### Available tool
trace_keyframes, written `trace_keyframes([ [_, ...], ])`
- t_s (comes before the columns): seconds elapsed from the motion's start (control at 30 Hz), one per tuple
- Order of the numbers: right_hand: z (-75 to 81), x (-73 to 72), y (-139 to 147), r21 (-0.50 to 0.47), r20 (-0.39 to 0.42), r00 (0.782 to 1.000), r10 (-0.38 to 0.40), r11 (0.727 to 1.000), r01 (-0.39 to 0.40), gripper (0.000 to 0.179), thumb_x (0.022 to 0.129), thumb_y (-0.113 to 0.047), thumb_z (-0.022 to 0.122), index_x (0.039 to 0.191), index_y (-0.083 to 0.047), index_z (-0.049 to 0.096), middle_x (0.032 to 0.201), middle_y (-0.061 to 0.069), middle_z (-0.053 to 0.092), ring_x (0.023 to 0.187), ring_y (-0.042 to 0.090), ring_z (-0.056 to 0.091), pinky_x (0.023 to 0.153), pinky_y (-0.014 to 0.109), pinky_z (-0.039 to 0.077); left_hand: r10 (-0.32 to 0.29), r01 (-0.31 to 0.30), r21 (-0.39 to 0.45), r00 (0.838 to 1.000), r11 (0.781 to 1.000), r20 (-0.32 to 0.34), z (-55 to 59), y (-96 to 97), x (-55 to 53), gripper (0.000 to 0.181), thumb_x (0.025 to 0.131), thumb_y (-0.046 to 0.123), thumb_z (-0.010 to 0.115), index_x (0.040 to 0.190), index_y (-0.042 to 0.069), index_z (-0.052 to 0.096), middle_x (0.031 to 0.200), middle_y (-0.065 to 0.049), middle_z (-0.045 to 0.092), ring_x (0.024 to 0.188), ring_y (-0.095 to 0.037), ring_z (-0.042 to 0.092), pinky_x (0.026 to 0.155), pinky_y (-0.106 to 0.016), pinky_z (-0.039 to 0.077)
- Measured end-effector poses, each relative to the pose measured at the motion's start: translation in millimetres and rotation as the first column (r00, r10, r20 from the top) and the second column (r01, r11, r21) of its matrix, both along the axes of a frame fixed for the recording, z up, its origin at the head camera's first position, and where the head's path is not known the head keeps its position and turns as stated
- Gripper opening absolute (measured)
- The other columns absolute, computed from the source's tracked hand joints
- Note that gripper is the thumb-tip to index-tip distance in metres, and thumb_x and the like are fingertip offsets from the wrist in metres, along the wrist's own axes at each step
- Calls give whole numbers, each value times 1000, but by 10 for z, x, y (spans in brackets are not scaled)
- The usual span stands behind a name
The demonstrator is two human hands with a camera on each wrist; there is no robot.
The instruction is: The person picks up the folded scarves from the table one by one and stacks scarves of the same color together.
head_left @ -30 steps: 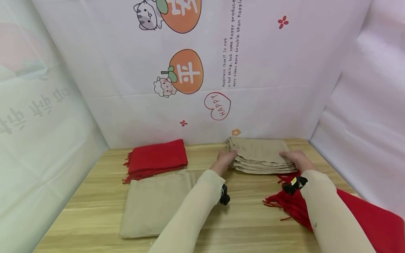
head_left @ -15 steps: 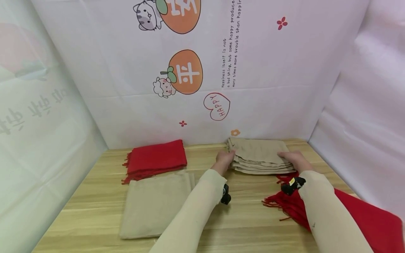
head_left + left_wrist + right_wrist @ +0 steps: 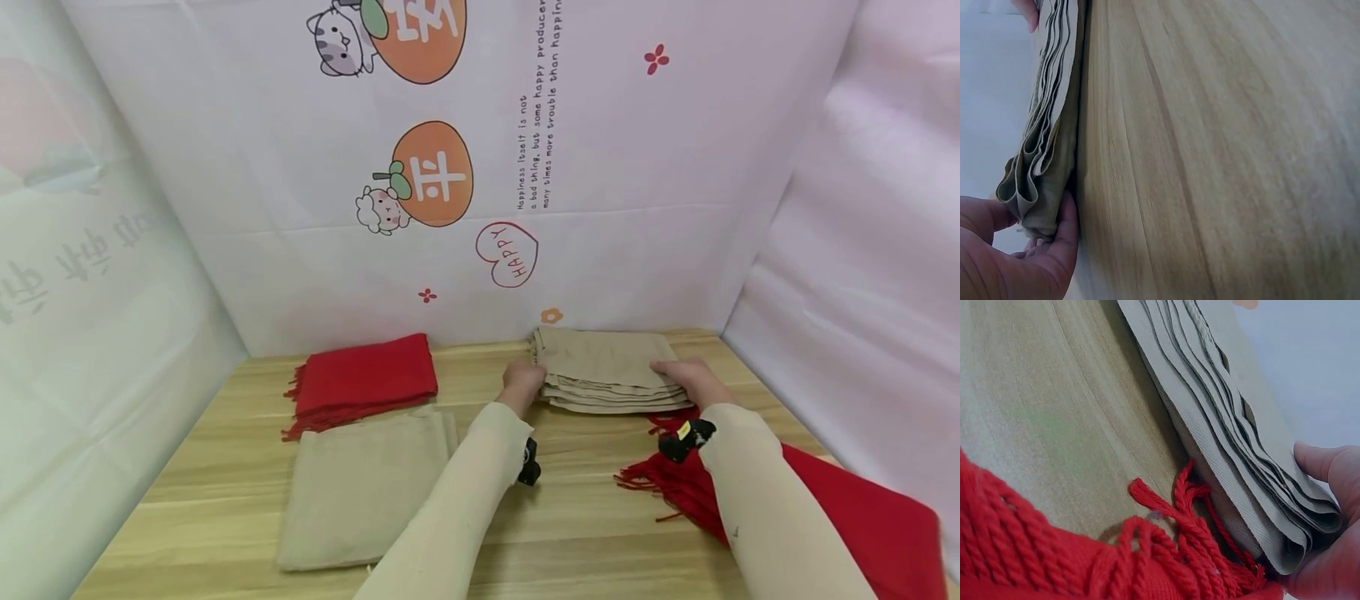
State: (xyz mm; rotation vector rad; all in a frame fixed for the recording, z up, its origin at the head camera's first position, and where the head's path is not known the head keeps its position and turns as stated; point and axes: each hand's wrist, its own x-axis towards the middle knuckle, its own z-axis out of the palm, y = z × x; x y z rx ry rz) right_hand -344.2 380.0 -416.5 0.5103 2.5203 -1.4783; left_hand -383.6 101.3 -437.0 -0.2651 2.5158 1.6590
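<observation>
Nothing but the head view has noticeably moved since the earlier frame: the whole scene sits slightly further left, while the left hand (image 3: 522, 383), the right hand (image 3: 693, 379) and the folded beige cloth (image 3: 603, 357) keep their places relative to one another. Left thumb and fingers pinch the cloth near its front left corner, one finger lying underneath, next to the wooden table (image 3: 577, 525); the right thumb presses on the top at the right edge, the other fingers probably curled beneath, though the wrist view largely hides them. Between the hands, the cloth lies flat at the back of the table, near the printed backdrop (image 3: 630, 271), its top plain and nearly smooth, its front edge a stack of wavy layers with rounded folds at both ends. Folding thus appears done for this piece; only release of the grip looks outstanding. Farther out, a fringed red cloth (image 3: 873, 508) lies less tidily under the right forearm (image 3: 780, 508); at left, a red folded cloth (image 3: 367, 371) and a second beige cloth (image 3: 363, 496) lie flat, both apparently finished.
</observation>
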Motion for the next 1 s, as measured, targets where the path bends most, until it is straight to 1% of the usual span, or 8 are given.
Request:
trace_keyframes([
  [0.07,6,7,-3,0,0,1000,3,1000,-3,75,96,-37,52,135,22,29,116,23,45,104,31,46,91,39,39,1,-1,-3,1000,1000,-1,-11,-9,-7,15,92,12,61,92,-3,63,71,-9,55,46,-16,46,46,-27,40],
  [0.17,7,14,0,-5,0,1000,9,1000,-9,74,95,-37,52,134,22,31,115,22,45,103,30,45,90,39,39,-8,8,-6,1000,1000,-3,-32,-15,-24,13,91,9,60,81,1,59,66,-7,52,45,-16,44,45,-27,39],
  [0.37,-18,12,33,-24,-13,1000,26,999,-26,61,96,-34,53,126,17,39,106,17,48,95,27,48,85,36,41,11,-11,9,1000,1000,-17,-40,-21,-24,10,88,8,63,85,-2,61,77,-9,53,52,-17,48,45,-27,41],
  [0.47,-46,-4,43,-19,-11,1000,19,1000,-19,65,96,-33,52,130,20,34,111,21,45,100,30,46,89,39,40,30,-30,28,999,999,-19,-47,-26,-21,11,86,7,66,88,-3,62,77,-8,53,54,-18,49,47,-27,42],
  [0.57,-59,-14,38,-16,-8,1000,12,1000,-12,71,96,-31,52,135,23,27,118,25,40,107,34,42,96,44,36,41,-40,47,999,998,-18,-47,-30,-22,11,85,6,66,80,-1,60,72,-7,52,54,-18,49,47,-27,41],
  [0.73,-66,-22,20,-10,-12,1000,11,1000,-11,74,96,-30,51,137,24,21,125,28,36,114,37,37,103,47,32,26,-25,15,998,1000,-51,-41,-31,-34,29,83,5,65,61,9,47,64,-4,46,52,-17,44,46,-27,39],
  [0.9,-37,-10,1,10,-4,1000,2,1000,-2,81,96,-34,51,141,23,15,139,37,25,128,44,30,108,52,27,18,-15,36,995,999,-96,-7,-17,-36,39,83,5,65,55,14,39,58,0,38,50,-15,38,46,-26,35],
  [1.0,-11,-8,-2,15,-7,1000,-14,1000,15,85,96,-36,52,142,23,12,143,38,21,130,47,28,105,54,31,15,-8,59,992,998,-123,22,-7,-30,43,83,4,65,53,15,36,53,2,33,47,-14,34,45,-27,33],
])
